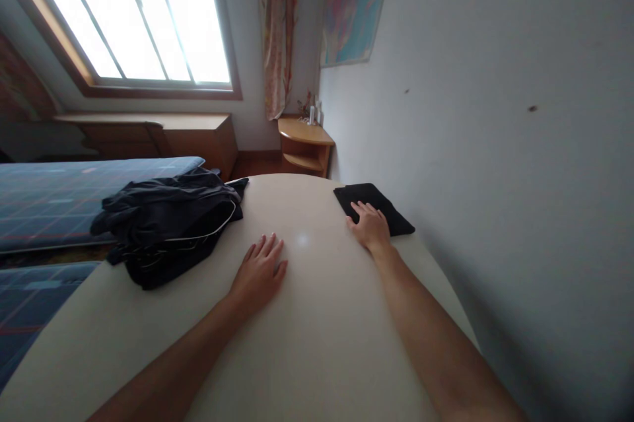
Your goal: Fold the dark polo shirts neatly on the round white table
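My left hand (258, 273) lies flat on the pale round table (317, 329), fingers spread, holding nothing. To its left is a crumpled pile of dark clothing (168, 217) with a thin white piping line, hanging partly over the table's left edge. My right hand (369, 224) rests palm down on a flat, folded black cloth (381, 201) near the far right edge. Its fingers are stretched out over the cloth and do not grip it. Part of the cloth is hidden under that hand.
A white wall (520, 211) runs close along the table's right side. Blue plaid mattresses (59, 201) lie at the left. Beyond the table stand a wooden corner shelf (307, 133) with small items on it and a low wooden cabinet (198, 138) under the window.
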A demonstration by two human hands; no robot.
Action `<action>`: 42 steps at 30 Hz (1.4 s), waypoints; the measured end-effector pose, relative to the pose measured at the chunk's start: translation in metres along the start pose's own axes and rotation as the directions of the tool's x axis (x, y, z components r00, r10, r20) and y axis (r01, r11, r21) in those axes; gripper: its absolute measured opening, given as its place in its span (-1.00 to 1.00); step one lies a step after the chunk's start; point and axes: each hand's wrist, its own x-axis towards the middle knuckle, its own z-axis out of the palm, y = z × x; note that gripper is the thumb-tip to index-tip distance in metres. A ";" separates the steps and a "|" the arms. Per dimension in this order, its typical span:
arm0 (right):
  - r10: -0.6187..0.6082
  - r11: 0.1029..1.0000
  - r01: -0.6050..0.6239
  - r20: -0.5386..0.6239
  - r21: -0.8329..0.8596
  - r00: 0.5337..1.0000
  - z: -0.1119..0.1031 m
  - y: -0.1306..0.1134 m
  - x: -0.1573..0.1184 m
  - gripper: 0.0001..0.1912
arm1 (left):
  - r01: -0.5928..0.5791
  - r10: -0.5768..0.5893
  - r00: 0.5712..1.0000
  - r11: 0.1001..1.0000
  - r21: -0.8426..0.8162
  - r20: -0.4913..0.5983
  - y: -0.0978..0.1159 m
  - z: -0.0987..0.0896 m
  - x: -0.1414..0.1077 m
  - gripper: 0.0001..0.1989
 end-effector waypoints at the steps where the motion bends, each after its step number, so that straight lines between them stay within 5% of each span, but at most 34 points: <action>1: -0.001 1.000 0.001 -0.002 -0.001 1.000 0.000 0.000 0.000 -0.43 | 0.001 -0.001 1.000 1.000 -0.001 0.003 0.000 0.000 0.000 -0.51; 10: -0.189 0.982 0.190 -0.047 0.017 0.981 0.001 -0.024 -0.013 -0.43 | 0.037 -0.037 0.999 0.999 -0.008 -0.016 0.003 -0.004 0.003 -0.49; 14: -0.395 0.913 0.382 0.076 0.142 0.915 0.005 -0.043 -0.017 -0.43 | 0.089 -0.069 0.978 0.992 0.094 -0.195 -0.006 -0.024 0.013 -0.51; 17: -0.502 0.858 0.468 0.158 0.211 0.850 0.008 -0.048 -0.017 -0.42 | 0.234 -0.154 0.921 0.953 0.192 -0.358 -0.027 -0.045 0.019 -0.51; 21: -0.511 0.852 0.470 0.172 0.230 0.842 0.010 -0.046 -0.016 -0.42 | 0.427 -0.288 0.847 0.869 0.250 -0.446 -0.060 -0.064 0.021 -0.49; 27: -0.509 0.850 0.465 0.159 0.247 0.846 0.011 -0.045 -0.016 -0.44 | 0.489 -0.366 0.837 0.835 0.254 -0.407 -0.069 -0.069 0.020 -0.45; 37: -0.521 0.844 0.479 0.162 0.241 0.838 0.010 -0.045 -0.015 -0.43 | 0.469 -0.334 0.861 0.813 0.345 -0.383 -0.087 -0.086 0.016 -0.60; 42: -0.522 0.844 0.482 0.155 0.236 0.838 0.011 -0.045 -0.015 -0.43 | 0.367 -0.209 0.854 0.892 0.265 -0.477 -0.075 -0.096 0.020 -0.69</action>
